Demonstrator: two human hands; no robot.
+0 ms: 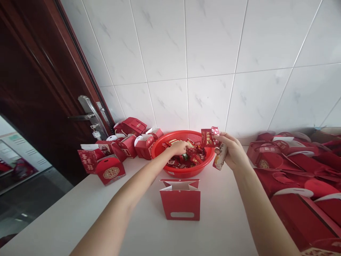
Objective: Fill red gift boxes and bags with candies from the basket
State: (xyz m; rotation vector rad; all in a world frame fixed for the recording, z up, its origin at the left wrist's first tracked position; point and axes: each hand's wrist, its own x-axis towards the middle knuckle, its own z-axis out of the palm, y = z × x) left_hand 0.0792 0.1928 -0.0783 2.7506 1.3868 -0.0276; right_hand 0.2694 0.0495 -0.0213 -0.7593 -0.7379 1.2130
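Observation:
My left hand (pixel 179 147) reaches into a red plastic basket (pixel 183 173) heaped with wrapped sweets (pixel 195 158). Its fingers are curled down among the wrappers, and whatever they grip is hidden. To the right of the basket, my right hand (pixel 232 151) is closed on several wrapped sweets: a flat red packet (pixel 207 138) with gold lettering, a pink dotted one (pixel 214 131) and a longer beige one (pixel 220 157). In front of the basket a small red paper box (pixel 180 204) stands upright with its top open.
Several red gift boxes (pixel 110 172) are grouped on the left of the white table (pixel 144 231). A large pile of more red boxes (pixel 298 213) lies at the right. Behind is a tiled wall (pixel 210 42); a dark wooden door (pixel 39 71) stands at the left.

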